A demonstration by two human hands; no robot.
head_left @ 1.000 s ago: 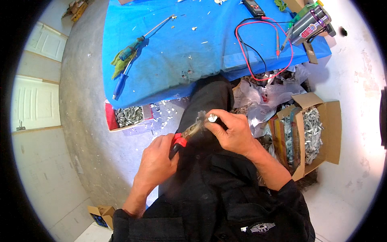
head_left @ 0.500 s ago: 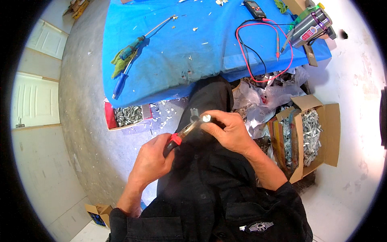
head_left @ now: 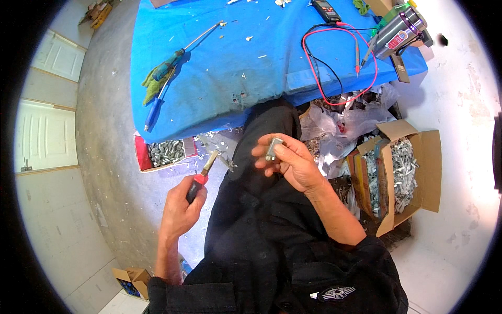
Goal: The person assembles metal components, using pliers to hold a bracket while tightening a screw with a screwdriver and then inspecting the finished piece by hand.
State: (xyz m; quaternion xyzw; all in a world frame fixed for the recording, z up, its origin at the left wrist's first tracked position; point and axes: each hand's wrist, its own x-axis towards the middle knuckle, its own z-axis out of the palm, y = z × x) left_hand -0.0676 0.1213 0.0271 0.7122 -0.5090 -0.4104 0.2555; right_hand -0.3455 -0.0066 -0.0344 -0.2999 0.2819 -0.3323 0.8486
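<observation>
My left hand (head_left: 180, 209) is closed round the black handle of a red-and-black-handled tool (head_left: 197, 186). Its narrow flat metal end points up and away from me. To the right, my right hand (head_left: 293, 166) pinches a small silver metal casing (head_left: 273, 148) between thumb and fingers, with the other fingers spread. The tool and the casing are apart. Just beyond the tool's tip is a blurred grey flat piece (head_left: 222, 152), its kind unclear.
A blue-covered table (head_left: 230, 63) bears screwdrivers (head_left: 170, 68), a multimeter (head_left: 327, 10) with red and black leads, and a metal flask (head_left: 400, 34). Below stand a box of small metal cylinders (head_left: 166, 153) and, at right, a cardboard box (head_left: 430, 172) of silver scrap.
My hands have moved apart; the tool has come away from the piece in my right hand and shifted left. The silver casing has turned to show its side. The grey piece has moved left.
</observation>
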